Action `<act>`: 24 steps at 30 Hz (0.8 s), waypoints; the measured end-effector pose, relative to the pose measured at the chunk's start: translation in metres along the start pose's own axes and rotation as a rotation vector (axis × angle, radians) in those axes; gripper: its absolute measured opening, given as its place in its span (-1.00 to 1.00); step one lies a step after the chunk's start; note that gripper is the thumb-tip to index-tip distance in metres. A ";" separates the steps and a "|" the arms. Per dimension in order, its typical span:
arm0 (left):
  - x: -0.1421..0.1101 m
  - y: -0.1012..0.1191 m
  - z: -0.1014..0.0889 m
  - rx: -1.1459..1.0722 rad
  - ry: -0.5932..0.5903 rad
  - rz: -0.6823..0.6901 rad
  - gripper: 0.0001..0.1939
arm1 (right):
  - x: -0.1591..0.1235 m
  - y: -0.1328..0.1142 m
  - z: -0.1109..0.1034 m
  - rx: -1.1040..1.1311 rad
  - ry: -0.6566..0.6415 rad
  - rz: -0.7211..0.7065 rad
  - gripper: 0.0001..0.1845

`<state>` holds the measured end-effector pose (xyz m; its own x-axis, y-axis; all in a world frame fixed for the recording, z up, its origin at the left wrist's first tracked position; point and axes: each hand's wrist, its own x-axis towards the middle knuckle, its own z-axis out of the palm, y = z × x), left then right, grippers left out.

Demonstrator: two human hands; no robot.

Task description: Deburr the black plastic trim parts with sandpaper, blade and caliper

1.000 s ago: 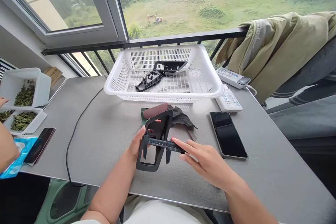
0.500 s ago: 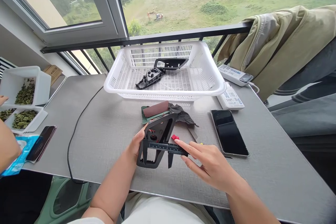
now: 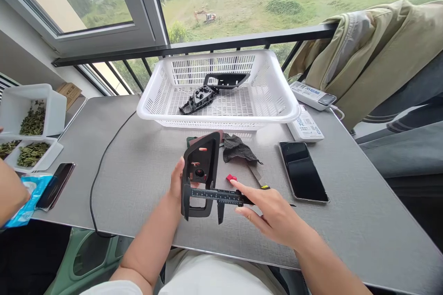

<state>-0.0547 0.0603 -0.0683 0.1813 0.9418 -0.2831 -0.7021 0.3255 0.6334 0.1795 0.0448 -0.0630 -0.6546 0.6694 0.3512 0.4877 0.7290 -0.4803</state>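
Black trim panel (image 3: 209, 159) now upright in left hand (image 3: 177, 182).

Tbl (image 3: 360, 239) room found R of phone (image 3: 303, 172)
Far edge blocked by basket (image 3: 221, 124); mid-tbl taken up by caliper (image 3: 211, 196).

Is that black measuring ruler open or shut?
Open: the black plastic caliper has its two jaws spread apart, one at each side of the black plastic part.

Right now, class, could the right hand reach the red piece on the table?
Probably yes: the right hand sits just below the red piece, and nothing lies between them.
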 end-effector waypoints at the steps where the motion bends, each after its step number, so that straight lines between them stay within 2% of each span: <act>1: 0.001 0.002 0.001 -0.025 0.030 0.031 -0.40 | 0.001 -0.001 0.002 0.008 -0.020 -0.019 -0.56; 4: 0.002 0.006 0.001 -0.066 0.056 0.093 -0.37 | 0.003 -0.004 0.007 0.020 -0.074 -0.047 -0.53; 9: 0.002 0.009 0.001 -0.035 0.078 0.099 -0.36 | 0.004 -0.008 0.010 -0.013 -0.137 -0.003 -0.48; 19: 0.002 0.011 0.004 0.028 0.130 0.128 -0.37 | 0.002 -0.010 0.006 -0.029 -0.184 0.039 -0.66; 24: 0.001 0.012 0.004 0.078 0.048 0.121 -0.30 | 0.002 -0.011 0.005 -0.025 -0.237 0.042 -0.69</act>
<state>-0.0598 0.0657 -0.0584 0.0644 0.9701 -0.2339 -0.6607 0.2171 0.7186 0.1695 0.0378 -0.0611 -0.7492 0.6492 0.1317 0.5295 0.7063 -0.4699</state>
